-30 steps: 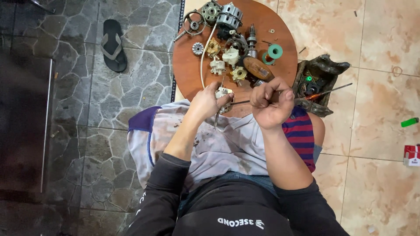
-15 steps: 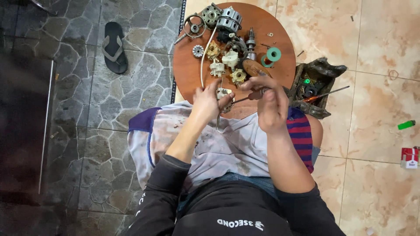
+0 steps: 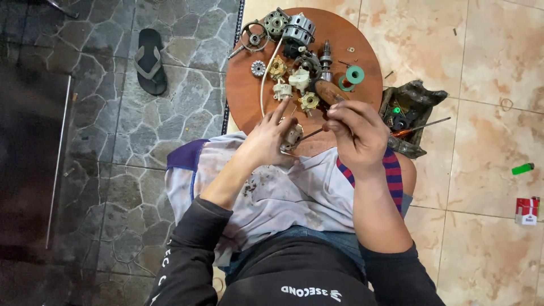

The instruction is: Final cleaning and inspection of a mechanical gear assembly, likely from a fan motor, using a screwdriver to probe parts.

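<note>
My left hand (image 3: 266,141) grips a small pale metal-and-plastic motor part (image 3: 292,137) at the near edge of a round brown wooden table (image 3: 243,90). A thin metal tool (image 3: 311,134) is pinched in my right hand (image 3: 354,133), and its tip reaches the part. A stained white cloth (image 3: 272,192) covers my lap under both hands. Beyond them the table carries several motor pieces: a finned metal motor body (image 3: 297,29), a small gear (image 3: 258,68), pale plastic parts (image 3: 299,79), a white cord (image 3: 264,79), a wooden-handled tool (image 3: 328,90) and a green tape roll (image 3: 355,74).
A dark open box of tools (image 3: 409,113) with a long rod sits on the tiled floor at the right. A green lighter (image 3: 522,168) and a red-and-white packet (image 3: 527,211) lie far right. A black sandal (image 3: 151,59) rests on the stone paving at the left, near a metal rod (image 3: 58,158).
My right hand has drawn back to the right from the left hand, and the thin tool now shows between them. The left hand stays on the small part.
</note>
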